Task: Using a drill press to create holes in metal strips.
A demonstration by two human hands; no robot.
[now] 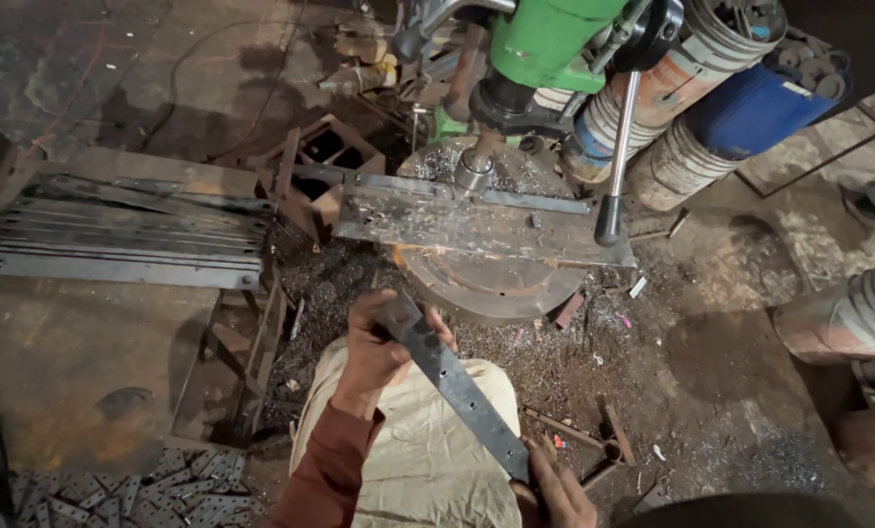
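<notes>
Left hand (379, 347): closed around the upper end of a flat steel bar (452, 381), fingers wrapped over the edge, wrist bent, rust-coloured sleeve running down toward the lower frame edge.
Right hand (555, 489): at the bottom of the view, gripping the bar's lower end; only part of it shows, fingers curled on the metal.
Bar: dark strip with a row of small holes along it, held slantwise above the person's lap, over light cloth (427, 440), well short of the drill.
Hand pose: the two hands span the strip end to end, left higher and farther forward, right low and near the body.
Risk, as I judge it: the strip's edges look raw; a slip in either grip could cut a palm.
Risk near the machine: the green drill press (545, 44) stands just ahead with its plate (476, 225) covered in bright swarf; bare hands brushing those chips could get nicked.
Underfoot: metal shavings litter the floor (711, 391).
Left side: stacked flat bars (124, 230) lie on a low surface.
Far right: blue drum (760, 108) and buckets.
</notes>
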